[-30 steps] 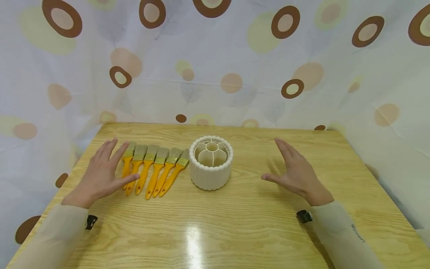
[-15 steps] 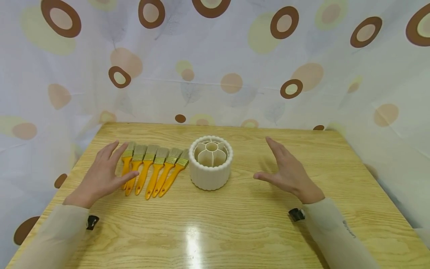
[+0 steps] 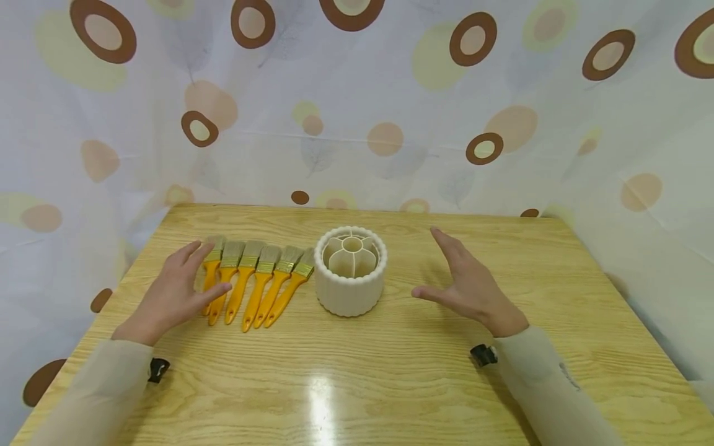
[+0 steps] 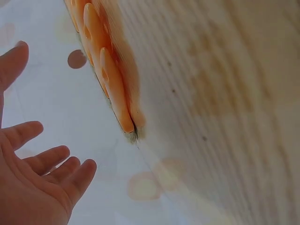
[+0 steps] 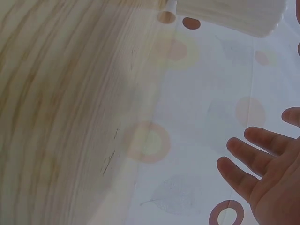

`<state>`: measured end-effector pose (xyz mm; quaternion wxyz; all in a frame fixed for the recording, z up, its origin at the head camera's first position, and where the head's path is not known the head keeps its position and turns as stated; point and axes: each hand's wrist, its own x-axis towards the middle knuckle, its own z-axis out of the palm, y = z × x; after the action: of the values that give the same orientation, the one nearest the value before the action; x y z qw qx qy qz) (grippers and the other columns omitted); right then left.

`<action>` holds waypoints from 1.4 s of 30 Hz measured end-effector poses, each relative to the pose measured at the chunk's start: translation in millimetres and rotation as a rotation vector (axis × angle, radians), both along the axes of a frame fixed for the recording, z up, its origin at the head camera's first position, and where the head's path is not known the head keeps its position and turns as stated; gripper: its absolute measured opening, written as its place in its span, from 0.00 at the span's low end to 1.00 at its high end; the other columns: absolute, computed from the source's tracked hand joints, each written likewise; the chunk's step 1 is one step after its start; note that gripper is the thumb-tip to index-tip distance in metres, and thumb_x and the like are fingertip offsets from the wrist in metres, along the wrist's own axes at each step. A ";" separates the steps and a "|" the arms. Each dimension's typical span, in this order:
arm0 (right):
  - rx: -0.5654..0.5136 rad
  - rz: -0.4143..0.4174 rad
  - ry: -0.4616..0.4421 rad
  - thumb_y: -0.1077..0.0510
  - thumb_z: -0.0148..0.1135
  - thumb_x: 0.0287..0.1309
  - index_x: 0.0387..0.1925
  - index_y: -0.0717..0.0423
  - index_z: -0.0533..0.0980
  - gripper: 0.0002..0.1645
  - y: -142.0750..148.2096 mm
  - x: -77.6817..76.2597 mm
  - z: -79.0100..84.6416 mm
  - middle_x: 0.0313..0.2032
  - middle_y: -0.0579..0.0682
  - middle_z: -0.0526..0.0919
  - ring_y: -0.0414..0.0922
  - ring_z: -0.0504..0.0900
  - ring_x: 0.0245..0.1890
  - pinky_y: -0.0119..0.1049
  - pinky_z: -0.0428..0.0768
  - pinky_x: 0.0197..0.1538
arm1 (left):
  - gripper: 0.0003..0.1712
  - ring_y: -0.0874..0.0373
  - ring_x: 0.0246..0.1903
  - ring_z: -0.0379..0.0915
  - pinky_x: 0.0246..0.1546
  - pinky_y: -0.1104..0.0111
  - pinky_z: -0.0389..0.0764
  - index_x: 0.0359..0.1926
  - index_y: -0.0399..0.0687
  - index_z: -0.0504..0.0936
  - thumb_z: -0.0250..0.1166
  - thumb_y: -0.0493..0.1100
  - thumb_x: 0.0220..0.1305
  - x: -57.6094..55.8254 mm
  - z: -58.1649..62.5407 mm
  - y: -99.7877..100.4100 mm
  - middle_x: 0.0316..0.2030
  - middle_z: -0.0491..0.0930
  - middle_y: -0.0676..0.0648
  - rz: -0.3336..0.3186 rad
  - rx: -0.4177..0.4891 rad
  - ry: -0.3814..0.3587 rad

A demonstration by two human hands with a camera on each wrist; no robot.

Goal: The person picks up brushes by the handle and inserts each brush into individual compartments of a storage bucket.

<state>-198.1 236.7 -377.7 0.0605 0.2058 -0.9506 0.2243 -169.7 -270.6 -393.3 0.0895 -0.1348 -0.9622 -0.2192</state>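
Observation:
My left hand (image 3: pixel 173 297) hovers by the leftmost paintbrush, fingers spread and holding nothing. Several flat paintbrushes (image 3: pixel 259 285) with orange handles lie fanned side by side on the table, bristles pointing away from me; the hand covers part of the leftmost ones. To their right stands a round cream organizer (image 3: pixel 350 297) with a scalloped rim and petal-shaped compartments inside. On the other side of it my right hand (image 3: pixel 474 285) is held apart from it, thumb and fingers spread. In the left wrist view the orange handles (image 4: pixel 112 89) show beyond the fingers; the right wrist view catches the organizer's side (image 5: pixel 234 14).
The wooden table (image 3: pixel 368 378) reflects a bright light spot near its front. Behind it and along both sides hangs a white curtain (image 3: pixel 346 167) with brown rings and pale dots. Black wrist straps (image 3: pixel 483 355) show at both sleeves.
My right hand has moved left, closer to the organizer. My left hand has shifted slightly right, its fingers a little more bent. The brushes and organizer have stayed put.

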 end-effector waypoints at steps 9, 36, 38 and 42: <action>-0.054 0.011 -0.043 0.23 0.64 0.41 0.73 0.26 0.36 0.65 -14.4 -0.8 5.0 0.74 0.43 0.46 0.53 0.49 0.72 0.63 0.62 0.61 | 0.50 0.28 0.64 0.48 0.54 0.34 0.59 0.72 0.39 0.55 0.63 0.62 0.60 0.1 0.5 1.0 0.68 0.51 0.28 0.012 -0.002 -0.025; -0.226 0.120 -0.119 0.32 0.71 0.41 0.73 0.27 0.41 0.65 -57.3 -10.1 3.8 0.72 0.45 0.52 0.49 0.59 0.68 0.56 0.64 0.62 | 0.49 0.27 0.62 0.52 0.56 0.35 0.57 0.71 0.33 0.54 0.62 0.60 0.62 -9.7 5.8 0.1 0.65 0.56 0.26 0.050 0.003 -0.135; -0.240 0.131 -0.126 0.31 0.71 0.41 0.73 0.28 0.42 0.65 -60.2 -10.2 3.7 0.72 0.45 0.53 0.49 0.59 0.68 0.54 0.65 0.63 | 0.49 0.28 0.62 0.51 0.57 0.35 0.57 0.71 0.32 0.54 0.61 0.60 0.62 -11.6 6.2 -0.3 0.65 0.56 0.26 0.056 0.014 -0.158; -0.252 0.144 -0.140 0.31 0.71 0.41 0.73 0.28 0.42 0.64 -63.9 -10.5 3.0 0.71 0.45 0.53 0.49 0.60 0.67 0.51 0.65 0.63 | 0.49 0.27 0.62 0.51 0.57 0.36 0.57 0.70 0.31 0.54 0.62 0.59 0.62 -16.8 6.6 -1.7 0.64 0.55 0.25 0.061 0.036 -0.196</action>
<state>-208.5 172.8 -374.6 0.0031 0.2480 -0.8997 0.3593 -186.5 -272.4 -386.7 0.0040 -0.0819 -0.9659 -0.2456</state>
